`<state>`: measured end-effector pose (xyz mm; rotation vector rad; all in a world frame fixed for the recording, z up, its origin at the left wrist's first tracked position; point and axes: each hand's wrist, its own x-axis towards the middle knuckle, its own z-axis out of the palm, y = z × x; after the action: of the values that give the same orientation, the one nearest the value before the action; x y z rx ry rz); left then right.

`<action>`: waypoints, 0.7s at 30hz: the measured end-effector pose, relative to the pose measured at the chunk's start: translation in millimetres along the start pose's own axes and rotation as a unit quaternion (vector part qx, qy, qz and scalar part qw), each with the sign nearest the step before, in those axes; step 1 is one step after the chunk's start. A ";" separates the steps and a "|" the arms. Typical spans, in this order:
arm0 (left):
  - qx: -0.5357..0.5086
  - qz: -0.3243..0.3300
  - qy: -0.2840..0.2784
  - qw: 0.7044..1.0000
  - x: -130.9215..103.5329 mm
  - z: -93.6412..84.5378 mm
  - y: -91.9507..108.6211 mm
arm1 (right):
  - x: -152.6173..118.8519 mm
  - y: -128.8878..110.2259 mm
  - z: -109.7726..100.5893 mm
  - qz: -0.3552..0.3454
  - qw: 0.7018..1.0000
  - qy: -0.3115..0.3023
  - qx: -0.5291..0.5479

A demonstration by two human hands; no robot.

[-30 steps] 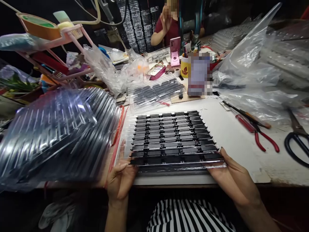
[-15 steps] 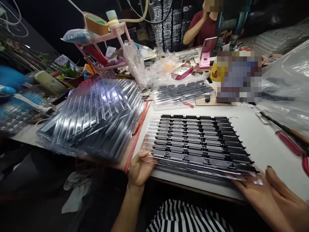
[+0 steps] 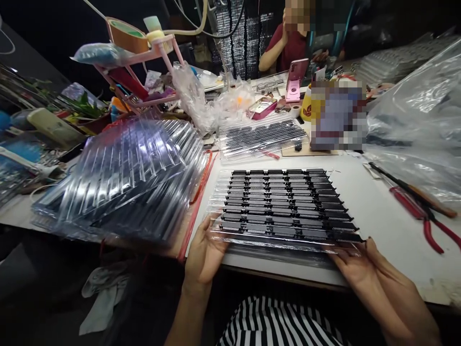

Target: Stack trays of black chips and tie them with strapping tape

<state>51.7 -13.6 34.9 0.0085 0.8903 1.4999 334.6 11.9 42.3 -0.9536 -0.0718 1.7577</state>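
Note:
In front of me a clear plastic tray [image 3: 216, 202] carries rows of black comb-like parts [image 3: 281, 202], each with a line of fine pale teeth. My left hand [image 3: 205, 250] grips its near left corner, fingers under the plastic and thumb along the edge. At the near right corner my right hand [image 3: 370, 274] holds the tray, its fingertips beneath and partly hidden. The tray is above the white table [image 3: 382, 226], near its front edge. Another clear sheet shows below the tray's near side.
Left lies a heap of ribbed clear trays [image 3: 133, 168] beside a red cord [image 3: 196, 211]. Another filled tray [image 3: 259, 139] lies behind. Red-handled pliers [image 3: 432, 230], a screwdriver [image 3: 406, 202] and a large plastic bag [image 3: 414, 110] are at right. A person [image 3: 288, 43] sits across the table.
My view has turned slightly right, so surroundings shift left and the pliers show more fully. Both hands still hold the tray; my right hand appears closer to the middle.

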 end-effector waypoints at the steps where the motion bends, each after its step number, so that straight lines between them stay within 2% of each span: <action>1: 0.001 0.001 0.004 1.000 0.1 0.4 -0.3 | -0.2 0.3 -0.2 0.000 1.000 -0.007 0.002; 7: -0.011 0.016 0.007 1.000 1.0 2.2 -1.0 | 1.4 1.5 -0.9 0.003 0.999 -0.033 0.022; 14: 0.022 0.011 0.019 1.000 4.1 -1.3 0.3 | 2.4 0.8 -3.7 -0.013 0.998 -0.067 0.017; 17: 0.035 0.022 0.041 0.998 5.0 0.0 0.7 | 2.4 0.2 -4.9 -0.015 0.996 -0.092 0.017; 21: 0.049 0.020 0.097 0.994 7.3 5.8 3.1 | 3.2 -1.6 -6.6 -0.015 0.991 -0.130 0.010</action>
<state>50.8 -4.1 36.9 -0.0490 1.1260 1.5118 339.7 12.6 36.8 -0.7015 -0.2334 1.8434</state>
